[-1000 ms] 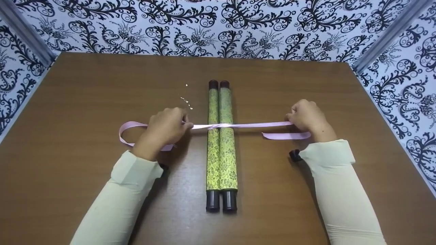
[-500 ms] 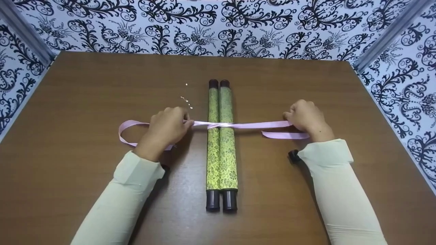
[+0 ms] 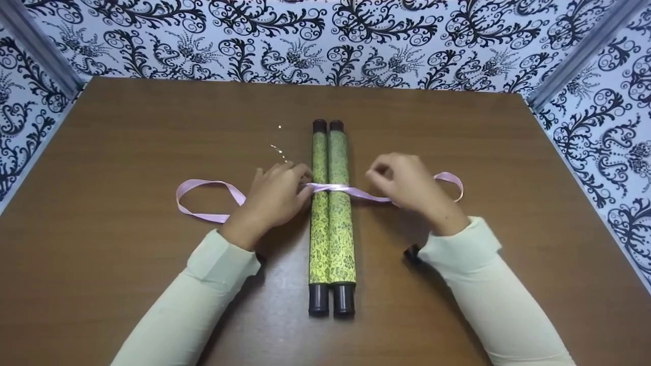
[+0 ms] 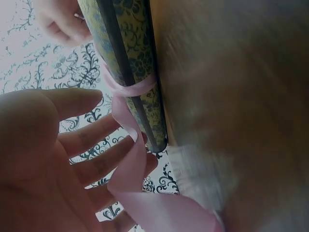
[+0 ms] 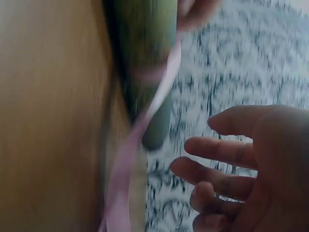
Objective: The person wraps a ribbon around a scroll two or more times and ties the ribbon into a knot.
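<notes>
Two slim tubes (image 3: 319, 239) with a yellow-green floral covering and dark end caps lie side by side on the table. A pink ribbon (image 3: 367, 194) is crossed over their middle, with tails curving off to both sides. Close by the left edge of the tubes is my left hand (image 3: 277, 198); in the left wrist view its thumb and fingers are spread apart, the ribbon (image 4: 130, 164) running loosely past the fingertips. On the other side my right hand (image 3: 407, 183) hovers above the ribbon tail, and the right wrist view shows its relaxed fingers (image 5: 217, 150) apart from the ribbon, holding nothing.
The brown wooden table (image 3: 152, 132) reaches back to a white wall (image 3: 285, 46) with black scrollwork. Small shiny flecks (image 3: 277, 149) show on the tabletop left of the tubes. A small black device (image 3: 412, 254) sits under the right cuff.
Both hands have let go of the ribbon they were pulling outward and have moved in toward the tubes. The right-hand ribbon has slackened and sags. The tubes stay in place.
</notes>
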The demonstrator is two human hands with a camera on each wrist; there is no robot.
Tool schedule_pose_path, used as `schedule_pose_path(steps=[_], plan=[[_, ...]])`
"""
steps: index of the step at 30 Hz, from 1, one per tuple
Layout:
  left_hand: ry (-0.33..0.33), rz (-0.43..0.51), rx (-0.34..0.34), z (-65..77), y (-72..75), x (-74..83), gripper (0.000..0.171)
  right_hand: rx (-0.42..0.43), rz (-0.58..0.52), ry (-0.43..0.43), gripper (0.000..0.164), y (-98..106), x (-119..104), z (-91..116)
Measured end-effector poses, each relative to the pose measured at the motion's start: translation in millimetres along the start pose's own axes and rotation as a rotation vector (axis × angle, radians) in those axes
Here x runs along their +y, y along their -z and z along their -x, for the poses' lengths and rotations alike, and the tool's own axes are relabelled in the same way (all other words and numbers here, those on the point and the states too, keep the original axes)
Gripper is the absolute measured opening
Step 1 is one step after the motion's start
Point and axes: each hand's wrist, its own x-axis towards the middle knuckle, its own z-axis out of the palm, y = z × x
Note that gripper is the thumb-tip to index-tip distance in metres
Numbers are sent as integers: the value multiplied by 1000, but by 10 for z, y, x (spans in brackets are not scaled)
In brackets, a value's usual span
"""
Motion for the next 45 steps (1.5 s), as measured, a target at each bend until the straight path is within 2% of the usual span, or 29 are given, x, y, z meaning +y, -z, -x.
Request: schedule_pose_path(steps=[4, 7, 10, 16, 21, 25, 28, 31, 36, 39, 45], plan=[[18, 4, -34, -7, -23, -4, 30, -82, -25, 0, 20, -94, -144, 39], [18, -3, -58, -16, -39, -28, 32, -123, -12, -14, 21, -144, -152, 46], [11, -12, -73, -23, -47, -47, 31, -180, -50, -17, 23, -181, -128, 38], [24, -4, -95, -35, -57, -57, 26, -321, -197, 4, 35, -220, -41, 34], [14, 4, -73, -46, -41, -64, 26, -420, -349, 45, 32, -222, 16, 25], [12, 7, -55, -46, -17, -64, 29, -441, -524, 14, 31, -187, 37, 25], [11, 29, -57, -42, 0, -62, 31, -447, -592, 0, 31, -148, 37, 29], [-20, 143, -68, -44, 16, -65, 30, -445, -635, 17, 29, -122, 28, 29], [-97, 436, -105, -68, 39, -79, 26, -428, -737, 16, 23, -99, 23, 29], [-89, 522, -119, -70, 64, -77, 24, -422, -799, -10, 18, -95, 37, 24], [-46, 617, -141, -66, 111, -64, 26, -440, -961, -3, 10, -100, 81, 31]])
